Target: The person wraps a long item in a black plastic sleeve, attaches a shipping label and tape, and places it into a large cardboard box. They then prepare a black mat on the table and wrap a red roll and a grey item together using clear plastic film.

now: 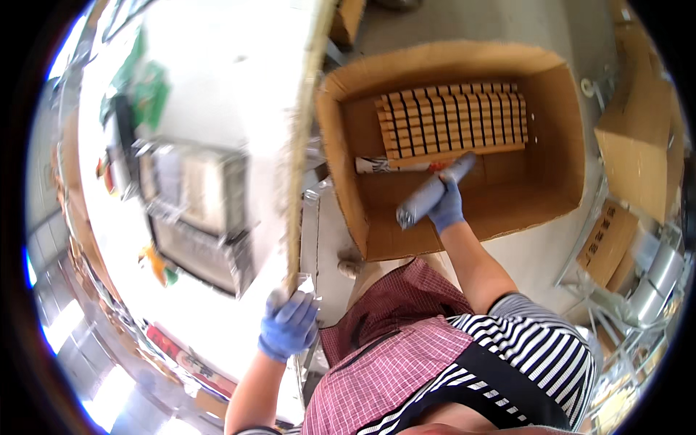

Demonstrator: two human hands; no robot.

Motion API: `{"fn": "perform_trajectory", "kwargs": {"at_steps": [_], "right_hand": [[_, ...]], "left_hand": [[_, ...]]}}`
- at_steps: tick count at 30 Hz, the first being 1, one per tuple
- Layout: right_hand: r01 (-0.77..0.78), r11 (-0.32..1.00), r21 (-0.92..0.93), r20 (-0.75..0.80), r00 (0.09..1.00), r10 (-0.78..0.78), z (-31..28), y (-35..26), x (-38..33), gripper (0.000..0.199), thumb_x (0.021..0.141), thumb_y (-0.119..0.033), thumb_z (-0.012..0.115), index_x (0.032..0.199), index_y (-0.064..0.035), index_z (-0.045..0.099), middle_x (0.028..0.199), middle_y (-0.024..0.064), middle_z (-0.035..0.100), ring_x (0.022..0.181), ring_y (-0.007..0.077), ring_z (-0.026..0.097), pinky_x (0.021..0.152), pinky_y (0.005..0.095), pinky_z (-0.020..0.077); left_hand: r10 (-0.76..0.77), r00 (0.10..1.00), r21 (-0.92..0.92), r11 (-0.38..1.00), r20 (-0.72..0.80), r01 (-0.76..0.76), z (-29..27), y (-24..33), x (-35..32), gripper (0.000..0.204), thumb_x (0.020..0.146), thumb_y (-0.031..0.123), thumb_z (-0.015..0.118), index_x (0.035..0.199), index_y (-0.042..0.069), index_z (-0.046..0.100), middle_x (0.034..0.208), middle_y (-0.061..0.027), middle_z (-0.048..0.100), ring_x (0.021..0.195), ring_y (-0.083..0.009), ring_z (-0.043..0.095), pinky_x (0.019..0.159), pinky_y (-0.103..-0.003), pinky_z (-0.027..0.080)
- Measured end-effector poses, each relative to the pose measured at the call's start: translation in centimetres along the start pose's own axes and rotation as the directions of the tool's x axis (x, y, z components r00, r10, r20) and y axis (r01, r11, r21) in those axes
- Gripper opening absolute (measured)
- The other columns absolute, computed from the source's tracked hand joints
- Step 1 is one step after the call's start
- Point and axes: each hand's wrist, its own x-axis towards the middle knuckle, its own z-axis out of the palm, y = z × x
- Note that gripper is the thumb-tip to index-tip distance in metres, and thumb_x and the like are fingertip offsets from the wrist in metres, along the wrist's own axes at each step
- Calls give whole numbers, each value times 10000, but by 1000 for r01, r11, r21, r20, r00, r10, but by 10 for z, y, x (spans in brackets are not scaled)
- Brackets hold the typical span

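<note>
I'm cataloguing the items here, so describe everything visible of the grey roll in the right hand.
The grey roll is a slim, straight cylinder, seemingly plastic-wrapped, with a shiny, crinkled lower-left end. The blue-gloved right hand grips it near its middle. It slants toward the picture's upper right, over the open cardboard box; whether it touches anything inside is unclear.

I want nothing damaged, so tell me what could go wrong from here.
The grey roll might slip, since only the right hand grips it, near its middle. If dropped, it could knock the striped stack lying in the box. The clear plastic beside the left hand could perhaps snag on the table edge.
</note>
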Motion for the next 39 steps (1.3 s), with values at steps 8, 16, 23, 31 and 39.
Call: {"fn": "perform_trajectory", "kwargs": {"at_steps": [8,16,23,31,39], "right_hand": [[471,706,-529,706,706,59,160,57,-270,351,806,-134,723,1129,-51,613,1043,63,638,970,195,615,889,340,504],[589,240,-772,578,493,650,177,231,-408,538,804,-41,783,1294,-27,562,955,38,662,641,123,615,583,260,528],[675,-107,-730,133,294,946,185,374,-476,561,868,-102,741,1373,-37,503,1080,55,643,946,121,620,809,292,527],[920,266,287,488,-380,786,225,430,-564,541,849,-74,718,1357,-81,532,1314,144,578,1086,250,643,898,343,537],[777,232,586,268,-455,849,258,438,-585,412,847,-146,761,1234,-108,626,1061,110,675,905,265,703,777,330,567]], "left_hand": [[84,973,-107,988,-214,-109,-1,-17,-15,234,785,213,641,967,74,690,1097,-73,674,1249,-248,541,1068,-481,407],[-771,629,-934,-142,-103,-328,-64,13,-154,468,951,334,653,1316,50,582,1287,-123,633,1263,-235,549,1092,-413,409],[-748,516,-828,79,-418,-555,-183,51,-329,887,821,325,814,1498,25,326,1360,-131,546,1282,-249,528,1052,-404,452],[-838,-40,-800,532,-544,-278,-119,57,-355,612,850,60,778,1352,64,429,1237,-58,566,1114,-136,533,981,-317,460],[-844,-57,-797,525,-534,-298,-129,57,-336,613,858,36,767,1366,50,425,1254,-91,581,1158,-183,570,1006,-337,472]]}}
